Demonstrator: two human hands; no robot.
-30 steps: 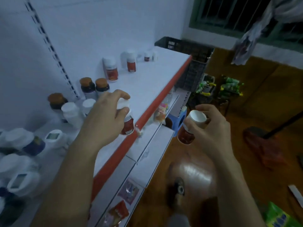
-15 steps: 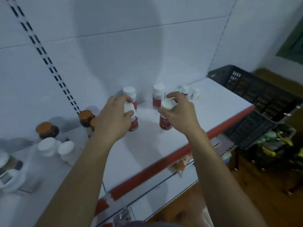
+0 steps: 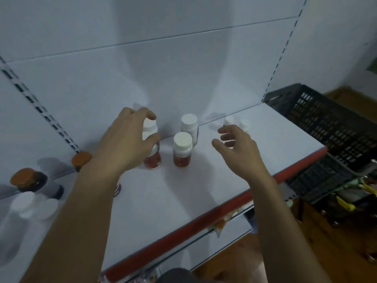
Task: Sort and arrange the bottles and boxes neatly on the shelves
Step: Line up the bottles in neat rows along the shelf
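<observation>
On the white shelf [image 3: 255, 160] stand white-capped bottles with red labels. My left hand [image 3: 126, 144] curls its fingers and thumb round the cap of the left red-label bottle [image 3: 152, 160], which stands on the shelf; another white cap shows just behind it. The second red-label bottle [image 3: 182, 150] stands free to the right. My right hand [image 3: 236, 148] hovers a little to the right of it, fingers spread and loosely bent, holding nothing. A third white-capped bottle [image 3: 189, 124] stands against the back panel.
Two small white bottles [image 3: 236, 121] stand at the back right. Brown-capped dark jars [image 3: 28, 180] and white-capped bottles [image 3: 32, 205] crowd the shelf's left end. A black plastic crate [image 3: 326, 127] sits past the right end. A red strip [image 3: 204, 223] marks the front edge.
My right hand has let go of its bottle, which now stands on the shelf, and drawn back to the right. My left hand has set its bottle down near the back.
</observation>
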